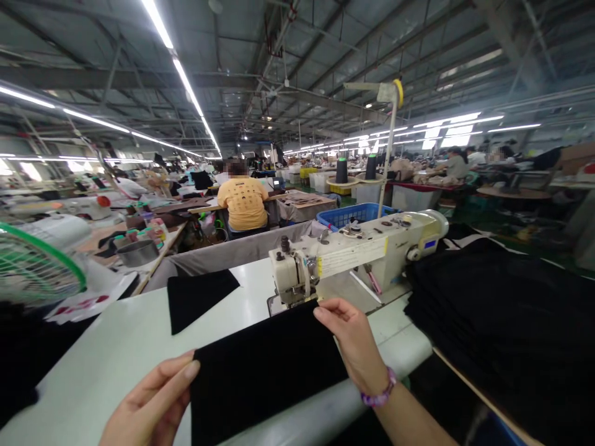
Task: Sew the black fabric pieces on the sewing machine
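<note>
A black fabric piece (264, 371) stretches between my two hands at the front of the white sewing table (121, 347). My left hand (153, 396) pinches its upper left corner between thumb and fingers. At the upper right corner, my right hand (346, 328) pinches the cloth the same way, a purple band around the wrist. The sewing machine (297, 279) stands just behind the fabric's right end, its needle area partly hidden. Whether the cloth touches the presser foot, I cannot tell. A smaller black fabric piece (199, 297) lies flat on the table behind.
Stacked black fabric (502, 322) covers the right side. More dark cloth (28, 353) lies at the left edge, below a green fan (41, 260). Behind the machine are a blue basket (339, 217) and thread cones (341, 170). A person in yellow (244, 201) sits ahead.
</note>
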`<state>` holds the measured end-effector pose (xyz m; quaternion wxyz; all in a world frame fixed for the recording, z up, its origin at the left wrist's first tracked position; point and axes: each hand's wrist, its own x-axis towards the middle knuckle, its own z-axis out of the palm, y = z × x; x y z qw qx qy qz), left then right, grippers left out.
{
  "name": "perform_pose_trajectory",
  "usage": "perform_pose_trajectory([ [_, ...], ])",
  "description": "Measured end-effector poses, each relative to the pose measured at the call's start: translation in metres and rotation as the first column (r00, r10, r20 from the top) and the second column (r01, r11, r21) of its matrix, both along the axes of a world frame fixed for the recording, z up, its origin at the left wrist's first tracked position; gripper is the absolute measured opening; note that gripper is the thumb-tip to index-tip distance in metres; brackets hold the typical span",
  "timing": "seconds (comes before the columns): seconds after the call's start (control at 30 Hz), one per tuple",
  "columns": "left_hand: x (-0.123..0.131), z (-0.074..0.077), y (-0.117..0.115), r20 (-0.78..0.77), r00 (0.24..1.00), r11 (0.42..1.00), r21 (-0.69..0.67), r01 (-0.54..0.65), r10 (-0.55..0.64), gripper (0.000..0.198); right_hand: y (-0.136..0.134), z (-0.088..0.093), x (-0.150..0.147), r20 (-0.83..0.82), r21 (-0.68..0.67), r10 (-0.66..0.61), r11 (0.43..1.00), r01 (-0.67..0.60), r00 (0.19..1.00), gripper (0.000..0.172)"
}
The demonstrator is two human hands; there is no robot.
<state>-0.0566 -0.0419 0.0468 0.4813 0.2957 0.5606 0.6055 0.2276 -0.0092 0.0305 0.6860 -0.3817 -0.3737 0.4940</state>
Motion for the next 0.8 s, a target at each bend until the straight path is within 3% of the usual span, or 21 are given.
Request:
perform_pose_trajectory([
  [0.13,0.020,0.020,-0.006,0.041,0.998,0.997,-0.045,-0.055,0.057,0.049,0.001,-0.001,0.002,0.012,-0.010,0.016,1.000,-0.016,1.000,0.033],
  [0.2,0.027,0.026,-0.010,0.050,0.999,1.000,-0.004,-0.017,0.017,0.044,-0.001,-0.003,0.003,0.031,-0.047,0.009,0.999,-0.008,0.999,0.036],
  [0.4,0.030,0.020,-0.016,0.089,0.995,0.992,0.117,0.042,-0.052,0.035,-0.005,-0.005,0.007,0.066,-0.141,-0.009,0.990,0.018,0.998,0.043],
  [0.67,0.034,0.025,-0.018,0.119,0.992,0.993,0.111,-0.040,0.027,0.038,-0.007,-0.002,0.008,0.071,-0.071,-0.006,0.997,0.011,0.997,0.038],
  [0.8,0.023,0.023,-0.018,0.113,0.989,0.993,0.068,-0.099,0.091,0.047,-0.010,0.006,0.006,0.101,-0.056,0.091,0.995,-0.086,0.991,0.041],
])
